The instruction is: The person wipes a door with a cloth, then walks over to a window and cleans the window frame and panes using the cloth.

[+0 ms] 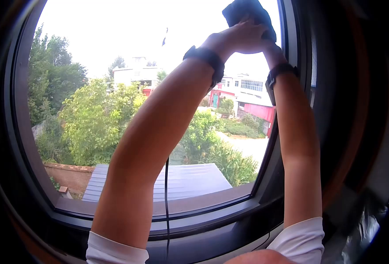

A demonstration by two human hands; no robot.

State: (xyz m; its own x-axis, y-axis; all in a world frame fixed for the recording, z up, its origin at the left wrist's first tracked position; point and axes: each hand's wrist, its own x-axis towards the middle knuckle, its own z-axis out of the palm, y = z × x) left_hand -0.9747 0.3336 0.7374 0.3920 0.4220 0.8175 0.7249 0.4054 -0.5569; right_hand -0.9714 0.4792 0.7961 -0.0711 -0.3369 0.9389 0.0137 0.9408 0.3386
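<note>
Both my arms reach up to the upper right corner of a large window pane (128, 105). A dark cloth (252, 14) is pressed on the glass there. My left hand (243, 37) lies against the lower part of the cloth, its fingers bent onto it. Right beside it, partly behind it, is my right hand (270, 45), touching the cloth's lower edge; its fingers are mostly hidden. Each wrist has a dark band.
The dark window frame (293, 39) runs close to the right of the hands. A thin black cord (167, 198) hangs in front of the lower frame. Crumpled clear plastic (361, 231) is at the lower right. Trees, buildings and a metal roof show outside.
</note>
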